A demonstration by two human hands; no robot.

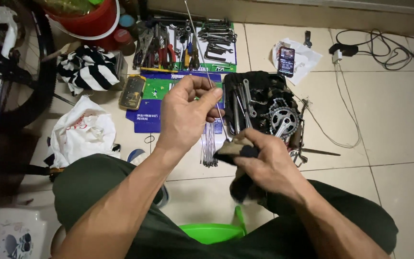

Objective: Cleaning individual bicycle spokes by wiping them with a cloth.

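Note:
My left hand [188,112] pinches a long thin metal spoke [202,57] that slants up and away toward the tools. My right hand [264,160] grips a dark dirty rag [238,149], which is wrapped around the spoke's lower end. A bundle of several more spokes [209,144] lies on the tiled floor just beyond my hands. Both forearms reach out over my knees in dark green trousers.
Wrenches and pliers [188,43] lie on flattened cardboard. A chainring with chain [282,120] rests on a dark cloth. Also around: phone [286,61], cables [374,45], yellow meter [132,91], white bag [80,132], striped cloth [87,67], red bucket [92,19], bicycle wheel [39,62], green stool [214,231].

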